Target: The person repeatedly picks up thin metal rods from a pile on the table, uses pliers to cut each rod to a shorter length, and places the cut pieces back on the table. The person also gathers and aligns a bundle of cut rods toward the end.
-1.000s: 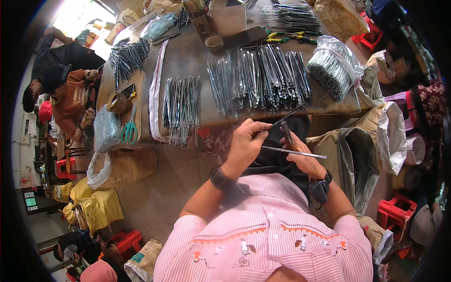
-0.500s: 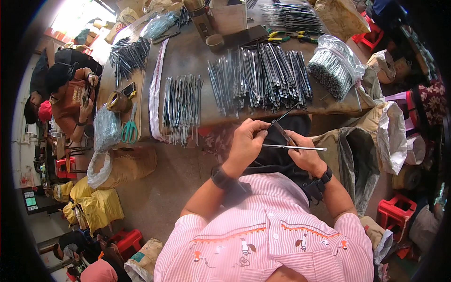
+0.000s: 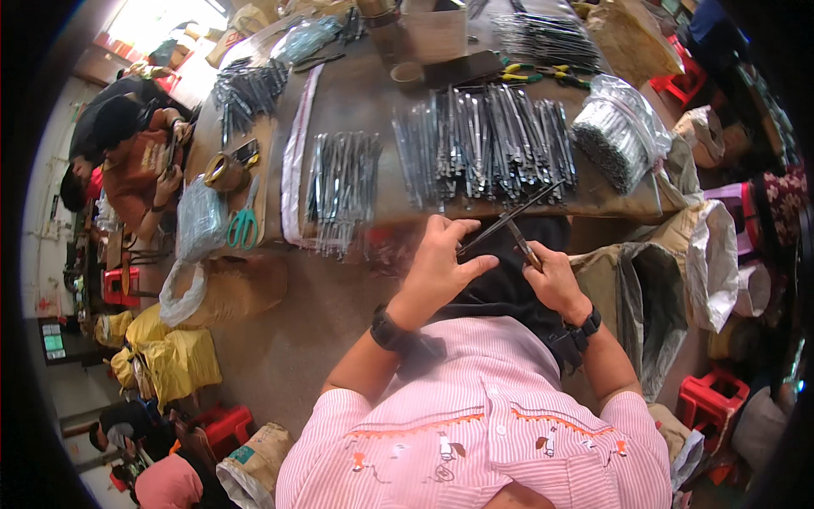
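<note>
My right hand (image 3: 555,284) is closed around a slim hand tool (image 3: 526,246) with a brown handle and dark metal end, whose exact kind I cannot tell. Across the tool's tip lies a thin dark metal strip (image 3: 538,197), slanting up toward the table edge. My left hand (image 3: 441,271) is open, its thumb and index finger spread, near the strip's lower end; whether its other fingers touch the strip is hidden. Beyond my hands, several metal strips (image 3: 487,148) are heaped on the table (image 3: 386,110), with a smaller bundle (image 3: 339,182) to their left.
A plastic-wrapped strip bundle (image 3: 623,136) sits at the table's right. Yellow-handled pliers (image 3: 521,76) and a tape roll (image 3: 407,75) lie farther back. At left are green-handled scissors (image 3: 243,227) and a working person (image 3: 140,157). An open sack (image 3: 653,288) stands by my right arm.
The pale strip that lay across between my hands is no longer seen there. My left thumb and index finger have spread apart. A dark strip now crosses the tool's tip. The view has shifted slightly.
</note>
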The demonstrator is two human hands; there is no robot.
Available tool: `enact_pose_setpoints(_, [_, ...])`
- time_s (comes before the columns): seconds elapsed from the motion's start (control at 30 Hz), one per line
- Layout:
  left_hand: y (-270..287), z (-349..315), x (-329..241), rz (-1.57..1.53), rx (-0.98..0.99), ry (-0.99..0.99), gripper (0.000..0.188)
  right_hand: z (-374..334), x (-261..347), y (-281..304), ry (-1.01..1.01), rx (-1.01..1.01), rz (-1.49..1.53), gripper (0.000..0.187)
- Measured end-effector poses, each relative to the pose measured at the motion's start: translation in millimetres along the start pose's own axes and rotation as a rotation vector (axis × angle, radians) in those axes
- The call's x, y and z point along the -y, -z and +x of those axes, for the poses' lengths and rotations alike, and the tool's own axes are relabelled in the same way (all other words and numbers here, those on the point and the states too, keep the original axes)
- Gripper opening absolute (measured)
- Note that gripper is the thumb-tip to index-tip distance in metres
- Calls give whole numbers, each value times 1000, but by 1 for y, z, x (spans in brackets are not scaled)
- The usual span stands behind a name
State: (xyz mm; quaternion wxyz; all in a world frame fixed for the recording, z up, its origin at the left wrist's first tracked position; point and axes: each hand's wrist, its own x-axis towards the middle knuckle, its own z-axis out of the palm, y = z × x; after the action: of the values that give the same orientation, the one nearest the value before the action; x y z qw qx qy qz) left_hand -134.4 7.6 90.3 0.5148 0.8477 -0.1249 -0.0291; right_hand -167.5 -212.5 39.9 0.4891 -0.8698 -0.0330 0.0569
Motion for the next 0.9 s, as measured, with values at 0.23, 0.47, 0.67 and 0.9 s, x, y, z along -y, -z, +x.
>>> enact_pose_setpoints(0.23, [12,-2,13,251,-158,-15,20,19,5,-17,-53,62,91,28])
enact_pose_setpoints(0.47, [34,6,41,245,-284,23,19,26,6,-28,-94,173,364,34])
enact_pose_setpoints(0.67, [102,22,111,562,-602,118,20,23,4,-20,-265,212,639,49])
enact_pose_setpoints(0.9, [97,28,129,874,-700,164,24,17,4,-14,-303,180,756,66])
